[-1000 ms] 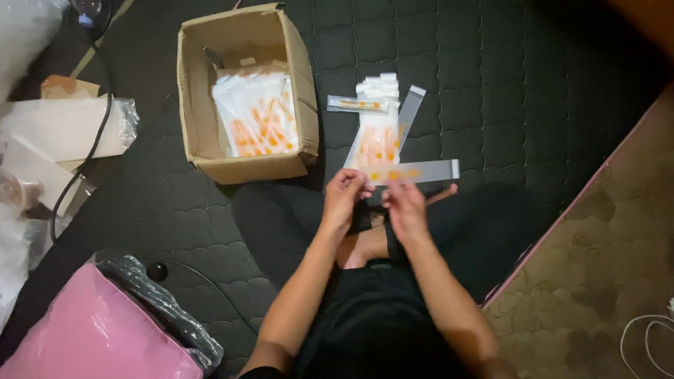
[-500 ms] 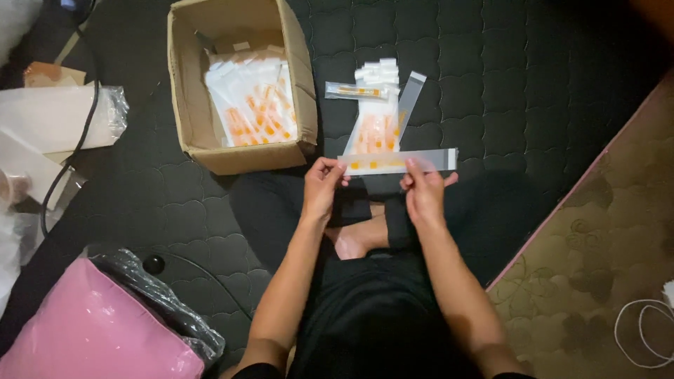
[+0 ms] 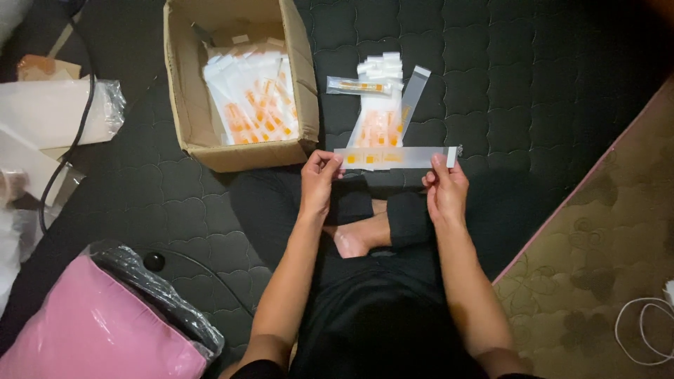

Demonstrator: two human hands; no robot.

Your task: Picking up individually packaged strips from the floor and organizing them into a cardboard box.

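Note:
I hold a long clear plastic sleeve [image 3: 393, 157] with small orange pieces inside, stretched level between both hands. My left hand [image 3: 319, 175] pinches its left end and my right hand [image 3: 444, 186] pinches its right end. Just beyond it on the dark quilted mat [image 3: 533, 105] lies a pile of similar filled sleeves [image 3: 379, 116]. A cardboard box [image 3: 239, 77] to the left holds several more such packets.
A pink bag in clear plastic [image 3: 98, 323] lies at the lower left. White plastic-wrapped items and a black cable [image 3: 63, 126] are at the far left. A patterned rug [image 3: 604, 267] with a white cable [image 3: 642, 330] is at the right.
My hands have moved apart along the sleeve, from close together near its middle to its two ends. The view has shifted slightly.

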